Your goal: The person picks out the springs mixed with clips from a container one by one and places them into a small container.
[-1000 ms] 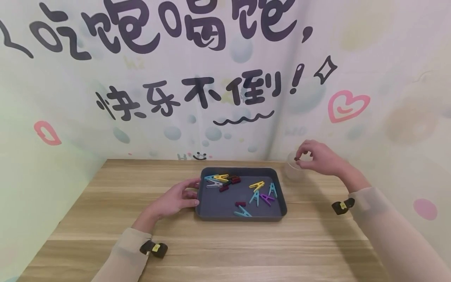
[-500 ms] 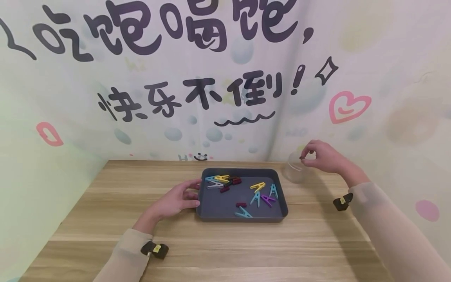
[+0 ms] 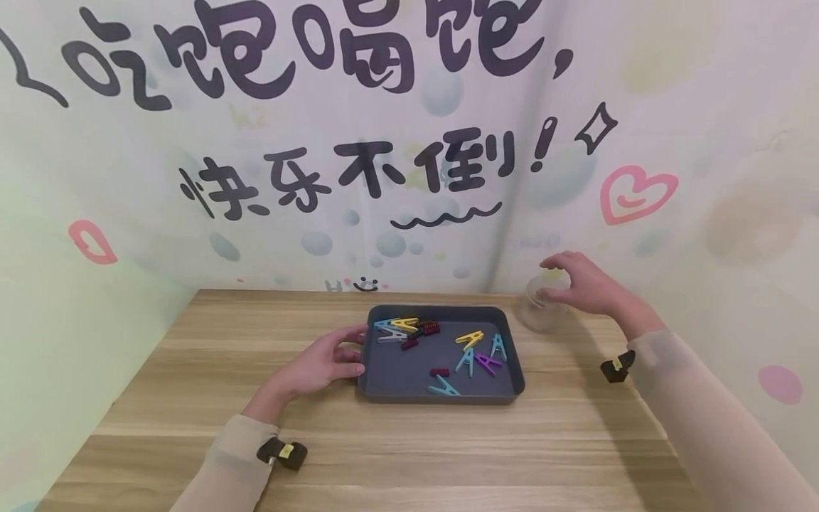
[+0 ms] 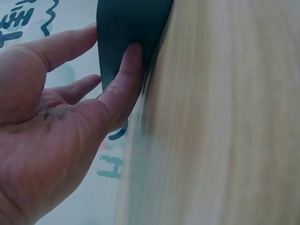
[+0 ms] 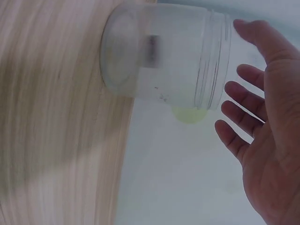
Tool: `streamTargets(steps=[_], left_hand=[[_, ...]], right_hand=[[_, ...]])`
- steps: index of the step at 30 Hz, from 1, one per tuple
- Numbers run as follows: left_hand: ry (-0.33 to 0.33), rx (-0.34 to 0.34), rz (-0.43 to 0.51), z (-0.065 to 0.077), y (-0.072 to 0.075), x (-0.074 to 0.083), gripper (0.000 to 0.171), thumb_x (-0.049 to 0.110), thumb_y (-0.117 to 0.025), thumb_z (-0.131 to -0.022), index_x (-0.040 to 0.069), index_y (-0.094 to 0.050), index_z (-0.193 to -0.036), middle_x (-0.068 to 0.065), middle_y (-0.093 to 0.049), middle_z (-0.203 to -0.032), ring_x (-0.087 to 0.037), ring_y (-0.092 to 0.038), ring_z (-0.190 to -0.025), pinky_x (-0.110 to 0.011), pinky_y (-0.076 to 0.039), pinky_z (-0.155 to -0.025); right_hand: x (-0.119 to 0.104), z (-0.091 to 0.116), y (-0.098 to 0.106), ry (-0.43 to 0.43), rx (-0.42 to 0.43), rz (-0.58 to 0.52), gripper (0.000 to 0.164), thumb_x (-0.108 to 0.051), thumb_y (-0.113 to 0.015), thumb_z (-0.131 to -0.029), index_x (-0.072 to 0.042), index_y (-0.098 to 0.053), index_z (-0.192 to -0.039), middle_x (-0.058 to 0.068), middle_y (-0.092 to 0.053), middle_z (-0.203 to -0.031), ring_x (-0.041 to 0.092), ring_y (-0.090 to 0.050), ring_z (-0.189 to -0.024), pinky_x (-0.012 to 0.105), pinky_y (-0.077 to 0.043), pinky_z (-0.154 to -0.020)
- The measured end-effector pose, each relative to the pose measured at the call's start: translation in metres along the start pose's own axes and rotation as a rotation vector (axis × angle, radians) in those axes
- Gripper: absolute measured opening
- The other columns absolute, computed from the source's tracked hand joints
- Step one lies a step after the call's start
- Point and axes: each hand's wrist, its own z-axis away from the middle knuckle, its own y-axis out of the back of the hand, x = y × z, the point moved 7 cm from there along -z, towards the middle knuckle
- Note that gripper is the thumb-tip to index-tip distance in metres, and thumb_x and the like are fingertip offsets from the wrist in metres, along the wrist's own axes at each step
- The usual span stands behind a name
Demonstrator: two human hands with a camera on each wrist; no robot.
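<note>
A dark grey tray point(image 3: 403, 373) on the wooden table holds clothes pegs, such as a purple peg point(image 3: 488, 364) and a yellow peg point(image 3: 469, 339), plus small dark red ribbed pieces point(image 3: 439, 372). My left hand point(image 3: 320, 363) rests its fingers against the tray's left wall; in the left wrist view the fingertips point(image 4: 133, 54) lie on that wall. Right of the tray stands a clear round jar point(image 5: 180, 56) without a lid. My right hand point(image 5: 276, 117) is at its mouth, fingers spread and holding nothing. A blurred dark red piece point(image 5: 152, 50) shows inside the jar.
Behind the wooden table point(image 3: 409, 455) hangs a white printed cloth point(image 3: 288, 249) with large dark lettering, close behind the jar. More pegs, among them a blue peg point(image 3: 443, 386), lie scattered in the tray.
The right thumb and fingers, which pinched a small dark piece over the jar, have parted and let it go; it now shows inside the jar. The left hand stays at the tray.
</note>
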Motion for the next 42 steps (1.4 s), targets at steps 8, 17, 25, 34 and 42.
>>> streamTargets(steps=[8, 17, 25, 34, 42], left_hand=[[-0.024, -0.014, 0.006, -0.001, 0.000, 0.004, 0.074, -0.001, -0.069, -0.101, -0.009, -0.028, -0.162, -0.032, -0.047, -0.151, -0.046, -0.059, -0.132, -0.045, -0.054, -0.107], [-0.021, -0.011, 0.003, -0.001, 0.000, 0.002, 0.074, -0.002, -0.069, -0.101, -0.008, -0.029, -0.162, -0.031, -0.048, -0.151, -0.045, -0.060, -0.131, -0.044, -0.055, -0.106], [-0.012, -0.005, 0.002, 0.000, 0.001, 0.001, 0.073, -0.001, -0.069, -0.101, -0.007, -0.030, -0.163, -0.030, -0.048, -0.151, -0.044, -0.059, -0.132, -0.045, -0.054, -0.107], [-0.009, -0.006, 0.011, 0.000, 0.001, 0.001, 0.074, -0.001, -0.069, -0.101, -0.007, -0.030, -0.163, -0.030, -0.048, -0.151, -0.045, -0.059, -0.132, -0.046, -0.054, -0.107], [-0.011, -0.003, 0.014, -0.001, 0.002, 0.001, 0.074, -0.002, -0.069, -0.100, -0.007, -0.030, -0.162, -0.030, -0.048, -0.151, -0.045, -0.059, -0.132, -0.046, -0.054, -0.106]], right_hand=[[-0.018, 0.007, 0.002, 0.028, 0.017, 0.005, 0.070, -0.042, -0.081, -0.095, -0.001, -0.057, -0.147, 0.021, -0.055, -0.147, 0.042, -0.043, -0.139, 0.066, -0.039, -0.114], [-0.047, 0.007, -0.008, 0.141, 0.016, 0.026, 0.055, -0.028, -0.083, -0.094, -0.005, -0.063, -0.139, 0.020, -0.058, -0.142, 0.043, -0.045, -0.137, 0.065, -0.039, -0.113], [-0.077, 0.007, -0.020, 0.181, -0.039, 0.009, 0.051, -0.027, -0.083, -0.094, -0.011, -0.065, -0.139, 0.016, -0.056, -0.144, 0.037, -0.046, -0.136, 0.062, -0.044, -0.112], [-0.104, 0.007, -0.039, 0.237, -0.079, 0.045, 0.048, -0.034, -0.082, -0.095, -0.018, -0.068, -0.137, 0.008, -0.060, -0.140, 0.029, -0.052, -0.131, 0.055, -0.049, -0.109], [-0.132, 0.010, -0.056, 0.376, -0.101, 0.107, 0.044, -0.032, -0.082, -0.095, -0.019, -0.070, -0.135, 0.006, -0.062, -0.136, 0.027, -0.054, -0.126, 0.051, -0.052, -0.105]])
